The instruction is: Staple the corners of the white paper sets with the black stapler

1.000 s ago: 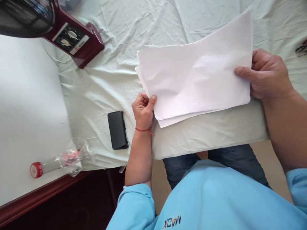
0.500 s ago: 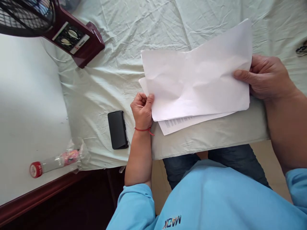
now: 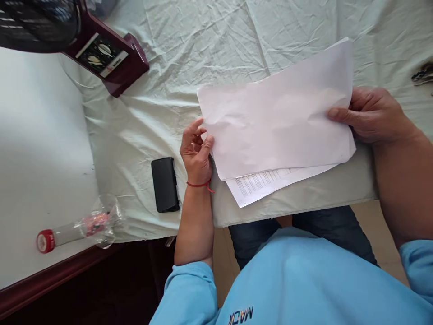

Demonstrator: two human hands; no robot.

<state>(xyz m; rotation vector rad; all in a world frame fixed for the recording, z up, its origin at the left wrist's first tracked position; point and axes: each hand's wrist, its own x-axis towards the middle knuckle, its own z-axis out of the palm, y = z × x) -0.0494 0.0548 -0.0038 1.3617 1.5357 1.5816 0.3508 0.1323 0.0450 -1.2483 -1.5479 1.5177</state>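
The right hand (image 3: 374,115) grips the right edge of a blank white sheet of paper (image 3: 277,119), thumb on top and fingers curled beneath, holding it just above a printed white sheet (image 3: 262,186) that lies on the pale green cloth-covered table (image 3: 189,54) and peeks out below the blank one. The left hand (image 3: 195,151), with a red string around its wrist, sits at the blank sheet's left edge, fingers loosely curled and thumb touching the paper; whether it truly pinches the sheet cannot be told. A flat black phone (image 3: 165,184) lies just left of that wrist. A dark red fan base (image 3: 110,56) stands farther back on the left, and a clear plastic bottle with a red cap (image 3: 72,230) lies on the white surface at the far left.
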